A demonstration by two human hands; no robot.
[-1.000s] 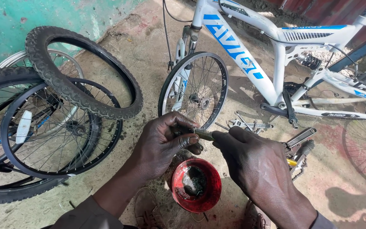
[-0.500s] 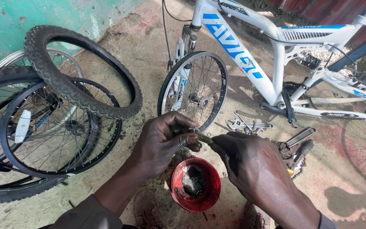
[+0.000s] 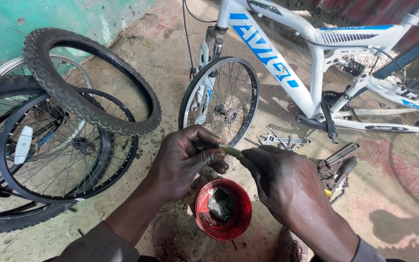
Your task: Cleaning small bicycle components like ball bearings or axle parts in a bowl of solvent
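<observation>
Around the red grease tin (image 3: 223,209) on the concrete floor: directly above it, both hands block the way. Beyond, the white bicycle's front wheel (image 3: 220,100) stands. Right of the tin, loose tools and a chain (image 3: 335,170) clutter the ground. Left, stacked wheels and tyres (image 3: 59,140) crowd. Between tin and stack, bare floor lies open.

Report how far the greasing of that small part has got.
Done: the part already looks coated in greenish grease. In hand: the left hand and right hand pinch it between them above the red grease tub. Left: it is not fitted; the white bicycle stands beyond, pedal parts on the ground.
</observation>
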